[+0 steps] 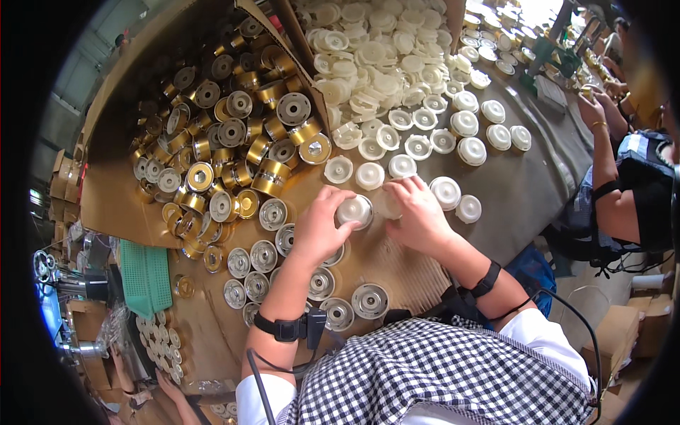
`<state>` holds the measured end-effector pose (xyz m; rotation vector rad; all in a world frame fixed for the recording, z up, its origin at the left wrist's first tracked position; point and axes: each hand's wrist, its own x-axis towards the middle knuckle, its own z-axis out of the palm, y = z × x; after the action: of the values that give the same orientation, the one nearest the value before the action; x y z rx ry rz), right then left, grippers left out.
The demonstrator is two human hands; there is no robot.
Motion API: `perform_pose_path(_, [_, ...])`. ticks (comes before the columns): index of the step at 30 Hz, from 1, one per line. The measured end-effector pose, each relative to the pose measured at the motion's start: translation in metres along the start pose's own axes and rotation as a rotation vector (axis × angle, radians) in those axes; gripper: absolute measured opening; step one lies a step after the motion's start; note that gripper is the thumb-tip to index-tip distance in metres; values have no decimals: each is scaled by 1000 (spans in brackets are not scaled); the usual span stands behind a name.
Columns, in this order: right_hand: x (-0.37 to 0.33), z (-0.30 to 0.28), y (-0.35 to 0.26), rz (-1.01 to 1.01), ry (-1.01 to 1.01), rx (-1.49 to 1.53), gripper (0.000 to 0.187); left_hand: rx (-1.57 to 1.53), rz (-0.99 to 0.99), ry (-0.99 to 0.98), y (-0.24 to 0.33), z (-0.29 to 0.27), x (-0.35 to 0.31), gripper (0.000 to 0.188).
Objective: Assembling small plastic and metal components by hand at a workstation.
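Note:
My left hand [320, 225] is curved round a domed white plastic cap [353, 211], thumb on the near side and fingers on the far side. Close beside it, my right hand [421, 221] has its fingers bent down over a second, blurred translucent white disc [387, 205]. Other white caps [445, 193] stand just right of and beyond my hands. Under and around my left forearm, silver ring-shaped metal cups [263, 256] lie in loose rows on the cardboard-covered table [404, 273]. Some of these cups are hidden by my arm.
At the left, a tipped cardboard box [106, 191] spills gold and silver metal cups [271, 177]. A heap of white plastic parts [379, 60] lies at the far side. A green basket [145, 276] stands at the left edge. Another person's hand [593, 110] works at the right.

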<state>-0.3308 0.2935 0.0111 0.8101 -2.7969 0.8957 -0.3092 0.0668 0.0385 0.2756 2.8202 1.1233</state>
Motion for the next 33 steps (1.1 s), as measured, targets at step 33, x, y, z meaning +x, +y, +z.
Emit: perform_pose_path(33, [-84,-81,101,164,206,-196,59,255,373,-82,90,128,39,52])
